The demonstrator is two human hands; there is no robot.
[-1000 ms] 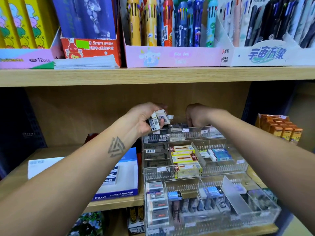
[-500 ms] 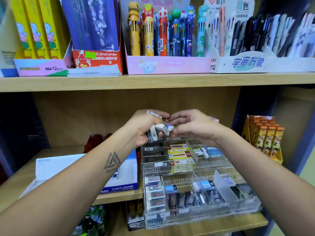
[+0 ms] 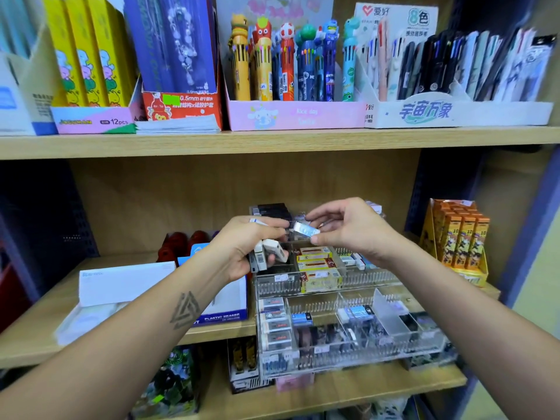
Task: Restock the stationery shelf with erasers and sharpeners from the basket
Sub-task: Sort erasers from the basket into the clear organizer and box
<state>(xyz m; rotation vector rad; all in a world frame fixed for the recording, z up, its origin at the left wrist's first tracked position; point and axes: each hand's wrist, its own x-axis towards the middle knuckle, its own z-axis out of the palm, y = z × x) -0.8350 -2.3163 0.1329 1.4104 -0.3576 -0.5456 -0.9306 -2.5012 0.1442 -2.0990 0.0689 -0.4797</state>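
Note:
My left hand (image 3: 242, 248) grips a bunch of small white erasers (image 3: 269, 251) in front of the middle shelf. My right hand (image 3: 348, 230) pinches one small pale eraser (image 3: 304, 230) between thumb and fingers, right beside the left hand's fingertips. Both hands hover above the upper tier of a clear acrylic stepped display (image 3: 363, 278), which holds rows of boxed erasers (image 3: 316, 263) in divided compartments. The basket is out of view.
A blue and white Pilot eraser box (image 3: 221, 310) lies left of the display. Orange boxed packs (image 3: 460, 241) stand at the right. The wooden shelf above (image 3: 272, 140) carries pen boxes. More goods sit on the shelf below.
My right hand came back from the display's rear compartment to the left hand and now pinches one eraser from the bunch. The view has tilted upward a little.

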